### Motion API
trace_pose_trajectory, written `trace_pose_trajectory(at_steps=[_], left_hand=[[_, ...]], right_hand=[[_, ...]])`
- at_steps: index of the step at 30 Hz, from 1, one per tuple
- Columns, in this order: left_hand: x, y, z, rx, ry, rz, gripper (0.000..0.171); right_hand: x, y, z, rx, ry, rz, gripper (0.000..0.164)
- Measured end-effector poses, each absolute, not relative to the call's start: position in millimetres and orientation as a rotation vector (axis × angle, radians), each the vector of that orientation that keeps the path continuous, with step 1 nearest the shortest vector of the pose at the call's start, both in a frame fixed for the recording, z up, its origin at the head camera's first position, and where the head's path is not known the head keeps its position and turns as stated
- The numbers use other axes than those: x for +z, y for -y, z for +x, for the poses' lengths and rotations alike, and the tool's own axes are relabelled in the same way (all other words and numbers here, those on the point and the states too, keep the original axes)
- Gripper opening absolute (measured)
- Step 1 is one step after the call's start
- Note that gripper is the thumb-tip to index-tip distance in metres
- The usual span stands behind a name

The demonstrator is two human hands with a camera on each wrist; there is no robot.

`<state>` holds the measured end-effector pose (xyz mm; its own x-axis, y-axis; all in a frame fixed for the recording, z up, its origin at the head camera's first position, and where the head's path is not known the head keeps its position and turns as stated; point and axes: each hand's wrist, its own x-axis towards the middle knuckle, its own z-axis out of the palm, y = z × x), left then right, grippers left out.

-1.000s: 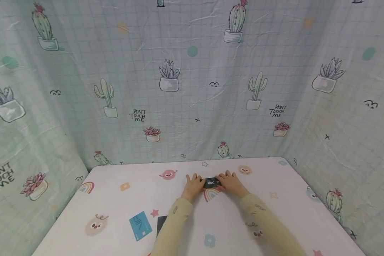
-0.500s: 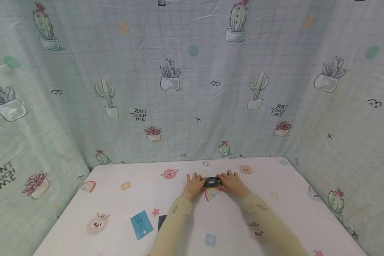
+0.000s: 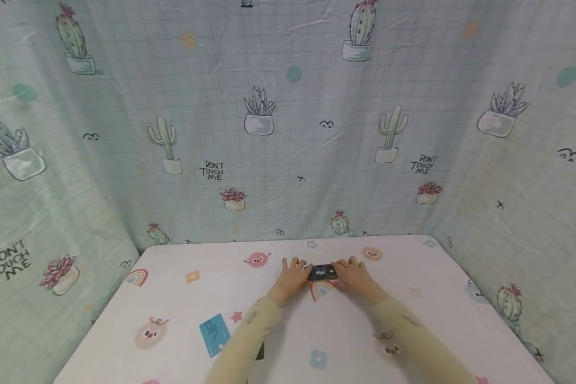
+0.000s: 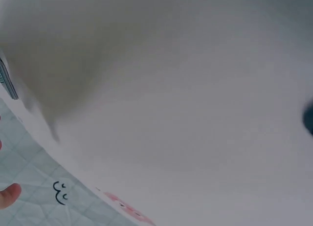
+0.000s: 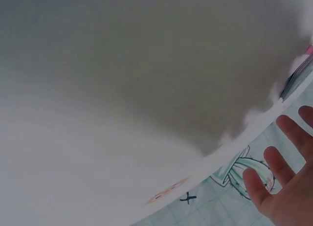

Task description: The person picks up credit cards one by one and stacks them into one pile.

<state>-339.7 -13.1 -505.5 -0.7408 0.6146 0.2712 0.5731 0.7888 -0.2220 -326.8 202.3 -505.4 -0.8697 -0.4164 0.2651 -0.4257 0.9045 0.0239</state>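
Note:
A small stack of cards (image 3: 322, 272), the top one black with "Vip" lettering, is held between both hands at the far middle of the table. My left hand (image 3: 290, 280) grips its left end, and my right hand (image 3: 360, 280) grips its right end. Other fingers of each hand spread away from the stack. The right wrist view shows several straight fingers of the right hand (image 5: 288, 187) and the layered edges of the card stack (image 5: 297, 78). Only the corner of the stack (image 4: 7, 80) and some fingertips appear in the left wrist view. The thumbs are mostly hidden.
A blue card (image 3: 214, 335) lies at the front left, beside the left sleeve (image 3: 242, 338). A dark card (image 3: 261, 351) is mostly hidden under that forearm. A cactus-print curtain (image 3: 278, 160) hangs behind the white patterned table (image 3: 211, 288).
The left forearm has swung left, now overlapping the blue card's edge and baring a corner of the dark card on its right. The right fingers have slid slightly outward along the stack.

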Motion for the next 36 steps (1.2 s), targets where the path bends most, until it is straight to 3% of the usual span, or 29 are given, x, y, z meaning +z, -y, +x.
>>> trace_pose_trajectory(at_steps=[11, 36], left_hand=[[-495, 35, -319, 0.244, 2.38, -0.961, 0.044], [-479, 79, -253, 0.248, 2.332, -1.151, 0.037]], right_hand=[[-503, -201, -309, 0.036, 2.752, 0.598, 0.05], [-500, -173, -262, 0.081, 2.607, 0.802, 0.049]])
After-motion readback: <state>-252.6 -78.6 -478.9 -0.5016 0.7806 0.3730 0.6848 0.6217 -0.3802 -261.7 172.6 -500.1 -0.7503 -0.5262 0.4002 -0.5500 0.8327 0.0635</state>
